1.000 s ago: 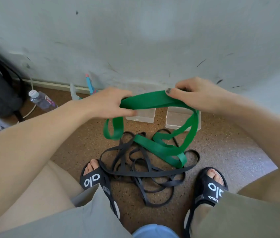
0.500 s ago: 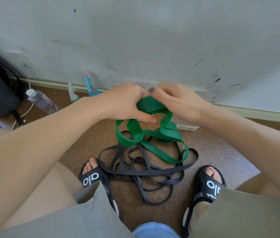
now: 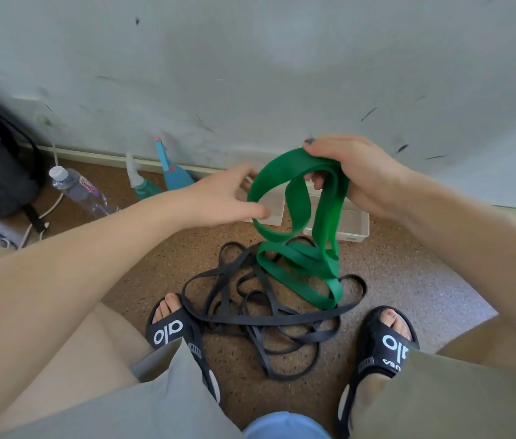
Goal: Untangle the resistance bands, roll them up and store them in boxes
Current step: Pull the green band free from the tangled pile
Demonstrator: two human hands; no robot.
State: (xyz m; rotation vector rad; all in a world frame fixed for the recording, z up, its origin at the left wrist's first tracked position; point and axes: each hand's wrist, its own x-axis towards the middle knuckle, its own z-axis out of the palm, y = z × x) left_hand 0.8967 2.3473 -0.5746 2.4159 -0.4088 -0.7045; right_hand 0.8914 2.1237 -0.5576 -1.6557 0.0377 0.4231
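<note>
Two hands: the right hand grips one green band, and the left hand is spread just beside its loop. Below both hands lies one tangle of thin black bands; how many strands cannot be told. Two clear boxes sit beyond the hands. Two spray bottles, one water bottle, two black slides

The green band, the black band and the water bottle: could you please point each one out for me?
green band (image 3: 296,198): head view, on a hanging loop below the right hand.
black band (image 3: 269,320): head view, on a strand crossing the pile on the floor.
water bottle (image 3: 82,188): head view, on its clear body.
</note>
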